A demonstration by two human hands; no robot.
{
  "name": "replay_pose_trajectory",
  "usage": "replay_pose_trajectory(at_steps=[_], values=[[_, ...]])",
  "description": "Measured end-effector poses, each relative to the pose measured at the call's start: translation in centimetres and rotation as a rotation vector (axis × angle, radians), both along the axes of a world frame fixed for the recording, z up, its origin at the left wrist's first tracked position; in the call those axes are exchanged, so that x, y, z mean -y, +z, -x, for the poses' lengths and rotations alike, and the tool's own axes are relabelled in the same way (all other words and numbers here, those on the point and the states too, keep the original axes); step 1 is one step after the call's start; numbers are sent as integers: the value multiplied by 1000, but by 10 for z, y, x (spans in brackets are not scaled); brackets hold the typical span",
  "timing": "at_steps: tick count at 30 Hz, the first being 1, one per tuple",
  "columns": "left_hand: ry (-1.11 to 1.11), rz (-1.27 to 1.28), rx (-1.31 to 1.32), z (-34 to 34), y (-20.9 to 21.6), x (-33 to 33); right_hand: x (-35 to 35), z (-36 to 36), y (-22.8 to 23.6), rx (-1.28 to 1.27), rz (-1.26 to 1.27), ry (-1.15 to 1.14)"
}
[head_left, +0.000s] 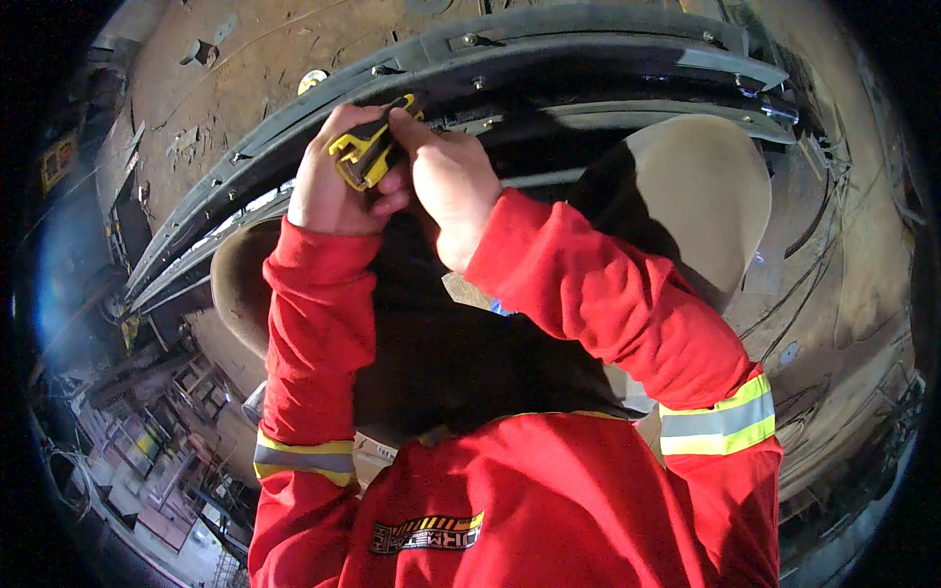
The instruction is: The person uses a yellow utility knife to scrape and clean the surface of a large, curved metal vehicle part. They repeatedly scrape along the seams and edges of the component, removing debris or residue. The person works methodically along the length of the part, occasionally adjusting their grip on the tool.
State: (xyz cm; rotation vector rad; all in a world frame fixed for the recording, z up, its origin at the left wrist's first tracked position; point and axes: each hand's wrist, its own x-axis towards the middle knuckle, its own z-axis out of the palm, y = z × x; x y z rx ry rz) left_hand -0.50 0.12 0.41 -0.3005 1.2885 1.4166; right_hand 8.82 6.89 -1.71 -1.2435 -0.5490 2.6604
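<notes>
Both my hands meet over the dark metal beam, at the upper left of centre. My left hand (328, 191) is closed around what looks like a yellow-and-black tape measure (369, 155). My right hand (453, 181) is closed too, its thumb pressed against the upper right side of the tape measure; its other fingertips are mostly hidden. Just beyond the hands, the long metal beam (588, 73) with bolts along its strips runs across the view. No drawn-out blade can be made out.
My bent knees (701, 186) come close to the beam. Brown, dirty floor (284, 44) with scraps stretches beyond it. Cables (818, 265) lie on the right. At the lower left stand racks and clutter (186, 412). A round, pale yellowish object (313, 81) sits beside the beam.
</notes>
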Motion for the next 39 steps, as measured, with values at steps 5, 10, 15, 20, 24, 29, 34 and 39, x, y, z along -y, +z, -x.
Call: replay_pose_trajectory(at_steps=[5, 10, 15, 20, 24, 29, 34, 39], values=[[23, -5, 33, 1, 8, 3, 2, 2, 12, 65, 22, 21], [18, -13, 43, 5, 8, 2, 1, 3, 11, 12, 16, -14], [50, 88, -45, -4, 16, -5, 3, 3, 10, 26, -7, -40], [5, 15, 29, 8, 23, -1, 2, 3, 19, -31, 13, -10], [-37, 24, -52, 10, 26, -2, 2, 8, 19, -69, 62, -71], [-122, 5, 32, 15, 40, -7, 5, 9, 14, -106, -65, -67], [-87, 50, 1, 20, 39, -4, 2, 10, 31, -98, 39, -75], [-110, -35, 18, 24, 42, -1, 1, 15, 35, -149, -49, -115]])
